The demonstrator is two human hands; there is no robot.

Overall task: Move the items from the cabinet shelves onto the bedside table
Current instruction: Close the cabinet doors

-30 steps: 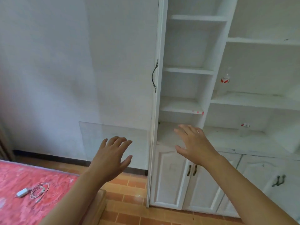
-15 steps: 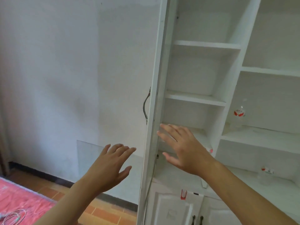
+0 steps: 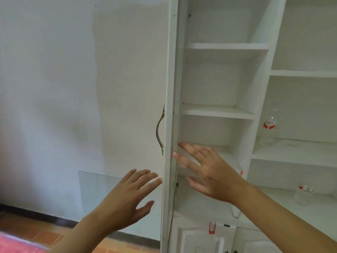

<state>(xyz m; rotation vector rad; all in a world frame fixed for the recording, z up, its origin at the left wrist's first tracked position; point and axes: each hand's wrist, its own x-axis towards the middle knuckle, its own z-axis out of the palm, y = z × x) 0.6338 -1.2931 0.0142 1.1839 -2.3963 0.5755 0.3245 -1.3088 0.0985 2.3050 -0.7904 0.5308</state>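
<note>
Head view: right hand (image 3: 209, 172) has moved closer to the tall white cabinet door (image 3: 168, 106), fingers spread, holding nothing; left hand (image 3: 125, 198) equally empty. Clear red-labelled bottle (image 3: 269, 128) untouched.

Soft, even daylight, moderately bright, source can't be told. Wall (image 3: 54, 88) shows a cool bluish cast toward 9 o'clock; cabinet (image 3: 218, 79) reads warmer white. Shadows faint: light shade under shelves and inside the narrow bay. No hard glare. Overall soft, compressed-looking detail. Motion blur on right hand (image 3: 209, 172) fingers; left hand (image 3: 125, 196) a bit sharper. Wide-angle bend: cabinet uprights lean at 1–3 o'clock. Bottles (image 3: 269, 125) washed out, low contrast.
</note>
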